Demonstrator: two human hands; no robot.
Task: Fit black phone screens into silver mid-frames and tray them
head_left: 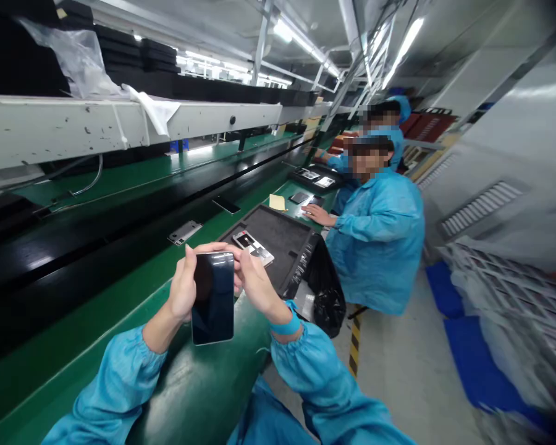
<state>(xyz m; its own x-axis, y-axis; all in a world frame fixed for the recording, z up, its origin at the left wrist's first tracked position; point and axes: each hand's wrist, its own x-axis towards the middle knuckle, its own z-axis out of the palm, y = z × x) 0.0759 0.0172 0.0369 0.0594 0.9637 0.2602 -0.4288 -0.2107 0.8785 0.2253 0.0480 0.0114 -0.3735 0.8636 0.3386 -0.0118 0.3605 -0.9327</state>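
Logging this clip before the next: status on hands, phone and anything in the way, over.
Left hand gripping phone; right hand at its upper corner. Dark glossy face toward camera, nothing covering it. Black tray beyond the hands.

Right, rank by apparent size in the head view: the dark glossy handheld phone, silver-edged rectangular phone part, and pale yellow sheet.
1. Dark glossy phone, though its nearness to the camera enlarges it
2. Silver-edged rectangular phone part
3. Pale yellow sheet

Free room over green bench [199,389] below phone [213,300], black tray [290,227] blocking ahead, co-worker's hand [319,215] beyond
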